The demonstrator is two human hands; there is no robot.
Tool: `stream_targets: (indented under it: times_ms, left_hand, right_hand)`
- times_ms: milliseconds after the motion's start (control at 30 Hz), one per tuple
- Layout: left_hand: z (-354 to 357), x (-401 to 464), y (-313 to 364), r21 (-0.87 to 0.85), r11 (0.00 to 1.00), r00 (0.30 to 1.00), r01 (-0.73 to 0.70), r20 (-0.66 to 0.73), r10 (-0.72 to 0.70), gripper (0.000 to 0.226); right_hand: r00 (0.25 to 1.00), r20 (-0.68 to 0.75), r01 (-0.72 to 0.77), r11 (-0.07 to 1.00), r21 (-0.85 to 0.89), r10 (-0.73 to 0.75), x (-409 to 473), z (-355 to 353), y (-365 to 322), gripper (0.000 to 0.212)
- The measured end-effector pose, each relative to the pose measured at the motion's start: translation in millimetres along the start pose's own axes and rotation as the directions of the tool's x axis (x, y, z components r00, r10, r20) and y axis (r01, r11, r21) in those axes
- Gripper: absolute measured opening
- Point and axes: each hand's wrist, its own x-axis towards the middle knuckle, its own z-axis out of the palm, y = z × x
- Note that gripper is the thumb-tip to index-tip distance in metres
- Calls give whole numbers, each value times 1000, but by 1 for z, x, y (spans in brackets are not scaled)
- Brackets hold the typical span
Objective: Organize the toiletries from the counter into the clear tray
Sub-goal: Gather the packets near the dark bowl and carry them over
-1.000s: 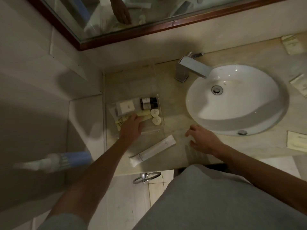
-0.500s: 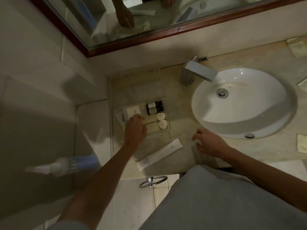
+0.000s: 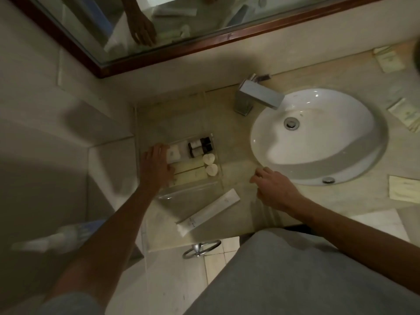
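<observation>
Counter (image 3: 238, 171) holds tray (image 3: 193, 189) (left hand (image 3: 156, 165) inside), tube (image 3: 208, 212) between hands.

This is a bathroom, maybe in a hotel. A round white sink (image 3: 318, 137) sits in the stone counter (image 3: 236, 171) just past the right hand (image 3: 276, 189), with a shiny metal tap (image 3: 259, 96) behind it. A big mirror (image 3: 181, 21) with a dark wood frame hangs on the wall beyond both hands. Small bottles (image 3: 200, 147) and little soaps (image 3: 210, 164) lie by the left hand (image 3: 156, 165).
</observation>
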Motion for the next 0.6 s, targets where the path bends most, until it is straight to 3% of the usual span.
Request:
stream_targets:
  times_ms: [167,300,467,600]
  left_hand:
    - [-13,0,106,-118,961,965,-249,-118,235,62]
    - [-15,7,220,-206,916,937,-343,-146,318,59]
    - [-2,11,382,-308,851,902,-426,-75,425,60]
    - [13,10,508,-341,791,836,-508,25,548,62]
  right_hand:
    - [996,-90,-27,997,-78,20,-4,-11,23,38]
    - [983,-152,-108,994,-35,102,-24,-26,71,38]
    - [949,-206,-229,971,73,239,-94,-36,181,49]
    - [876,-219,-386,896,220,430,-162,-25,278,48]
